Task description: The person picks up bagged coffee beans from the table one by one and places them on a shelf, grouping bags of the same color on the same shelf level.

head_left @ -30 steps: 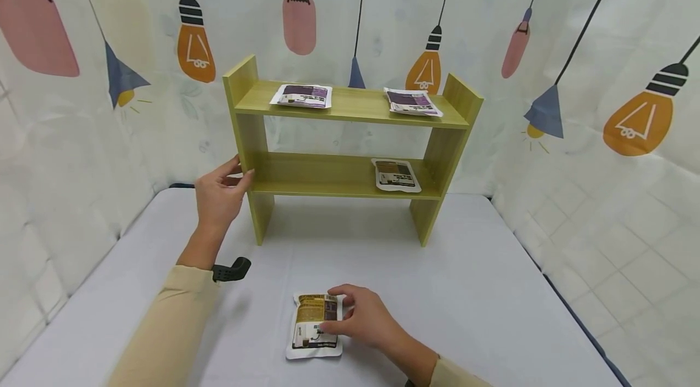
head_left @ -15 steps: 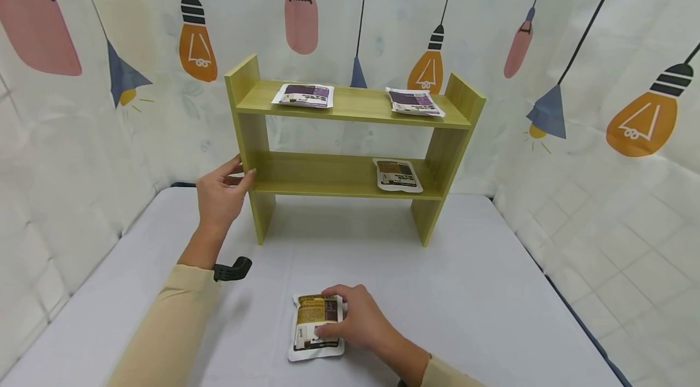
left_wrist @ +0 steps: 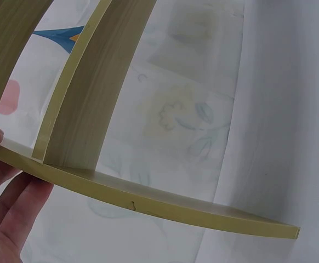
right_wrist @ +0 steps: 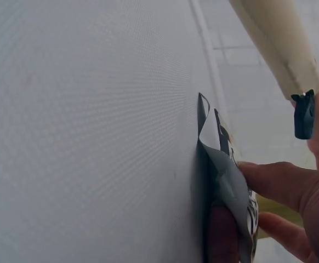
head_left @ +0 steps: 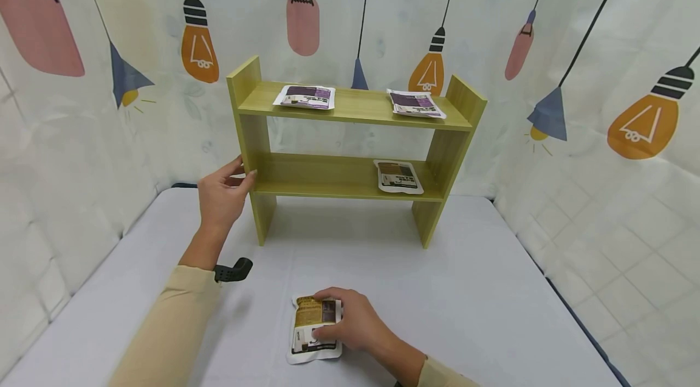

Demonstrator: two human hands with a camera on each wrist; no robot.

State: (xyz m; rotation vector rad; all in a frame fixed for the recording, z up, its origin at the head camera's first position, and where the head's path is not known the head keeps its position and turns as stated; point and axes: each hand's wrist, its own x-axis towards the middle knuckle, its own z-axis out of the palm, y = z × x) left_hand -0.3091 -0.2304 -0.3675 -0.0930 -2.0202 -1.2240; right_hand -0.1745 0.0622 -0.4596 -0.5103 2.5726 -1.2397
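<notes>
My left hand (head_left: 223,195) grips the left side panel of a two-tier wooden shelf (head_left: 355,109), thumb at its front edge and fingers on the outer face. In the left wrist view, the panel (left_wrist: 165,204) runs between that thumb and the fingers. Near the front of the table, my right hand (head_left: 352,320) pinches the right side of a gold-and-white sealed pouch (head_left: 308,320). In the right wrist view the thumb presses the printed face of the pouch (right_wrist: 233,186), and a fingertip sits beneath it, between pouch and tablecloth. That edge of the pouch is bent up.
Two purple-and-white pouches lie on the top tier, one left (head_left: 306,97) and one right (head_left: 417,104). A brown-and-white pouch (head_left: 398,177) is on the right of the lower tier. A white cloth covers the table (head_left: 492,302); printed curtains (head_left: 350,22) hang behind and beside it.
My right hand has slid slightly left over the gold-and-white pouch, its fingers reaching farther across it. The left hand keeps its grip on the shelf.
</notes>
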